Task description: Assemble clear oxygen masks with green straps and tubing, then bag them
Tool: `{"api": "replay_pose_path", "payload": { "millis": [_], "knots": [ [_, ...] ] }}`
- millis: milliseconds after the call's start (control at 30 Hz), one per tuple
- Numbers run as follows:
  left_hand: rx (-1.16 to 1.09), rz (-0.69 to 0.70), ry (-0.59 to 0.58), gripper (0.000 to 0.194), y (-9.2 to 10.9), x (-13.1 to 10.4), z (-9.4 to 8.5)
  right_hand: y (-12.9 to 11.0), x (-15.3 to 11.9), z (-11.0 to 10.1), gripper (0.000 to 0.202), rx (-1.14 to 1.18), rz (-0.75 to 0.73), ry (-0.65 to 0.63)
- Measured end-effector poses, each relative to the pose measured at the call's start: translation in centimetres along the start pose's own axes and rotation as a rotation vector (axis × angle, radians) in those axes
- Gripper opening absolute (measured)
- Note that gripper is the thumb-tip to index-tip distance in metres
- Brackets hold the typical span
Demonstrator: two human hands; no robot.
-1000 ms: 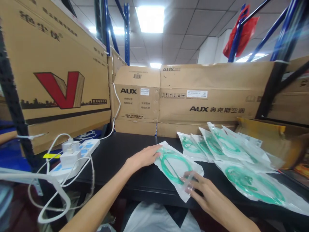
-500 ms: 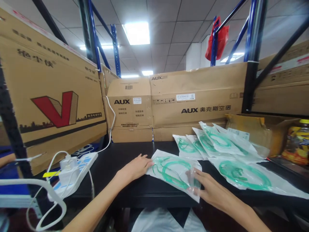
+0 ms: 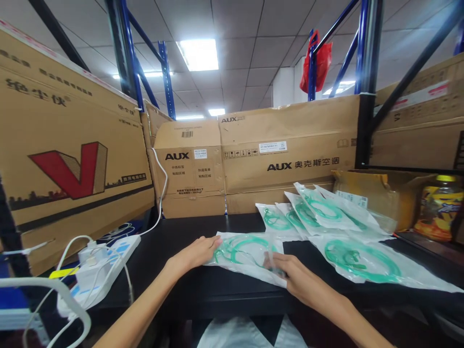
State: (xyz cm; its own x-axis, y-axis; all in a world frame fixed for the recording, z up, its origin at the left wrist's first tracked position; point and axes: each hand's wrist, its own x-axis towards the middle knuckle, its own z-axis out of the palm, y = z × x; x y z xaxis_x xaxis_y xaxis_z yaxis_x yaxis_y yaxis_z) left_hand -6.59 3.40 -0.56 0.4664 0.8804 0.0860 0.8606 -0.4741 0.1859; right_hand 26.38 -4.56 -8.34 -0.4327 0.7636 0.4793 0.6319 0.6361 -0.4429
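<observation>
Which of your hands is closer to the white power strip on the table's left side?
Left. The left hand rests on the near pouch's left edge, toward the power strip; the right hand presses that pouch's far corner, further away.

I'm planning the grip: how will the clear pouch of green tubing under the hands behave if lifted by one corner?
The pouch is thin film, so it will probably flop and sag. The coiled tubing looks light. The glossy plastic may slide on the black table; both the left hand and right hand press it flat.
</observation>
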Motion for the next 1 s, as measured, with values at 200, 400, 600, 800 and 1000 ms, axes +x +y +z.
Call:
{"api": "replay_pose_path", "payload": {
  "millis": [200, 400, 600, 800, 1000],
  "knots": [
    [0.006, -0.016, -0.065, 0.067, 0.2, -0.9, 1.0, 1.2, -1.9, -2.5, 0.030, -0.150, 0.023, 0.054],
    [0.055, -0.097, -0.084, 0.076, -1.6, -0.2, 0.9, 1.0, -4.3, -5.4, 0.028, -0.139, 0.063, 0.015],
    [0.136, -0.076, -0.033, 0.060, -3.3, 1.9, 0.5, 1.1, -6.0, -4.4, 0.028, -0.199, 0.101, 0.098],
    [0.097, -0.010, -0.027, 0.048, -2.7, 3.3, 0.7, 2.6, -6.6, -3.4, 0.043, -0.257, 0.173, 0.088],
    [0.103, -0.244, -0.024, 0.093, -4.4, 4.8, -0.3, 1.8, -6.5, -3.4, 0.045, -0.285, 0.203, 0.078]
  ]
}}
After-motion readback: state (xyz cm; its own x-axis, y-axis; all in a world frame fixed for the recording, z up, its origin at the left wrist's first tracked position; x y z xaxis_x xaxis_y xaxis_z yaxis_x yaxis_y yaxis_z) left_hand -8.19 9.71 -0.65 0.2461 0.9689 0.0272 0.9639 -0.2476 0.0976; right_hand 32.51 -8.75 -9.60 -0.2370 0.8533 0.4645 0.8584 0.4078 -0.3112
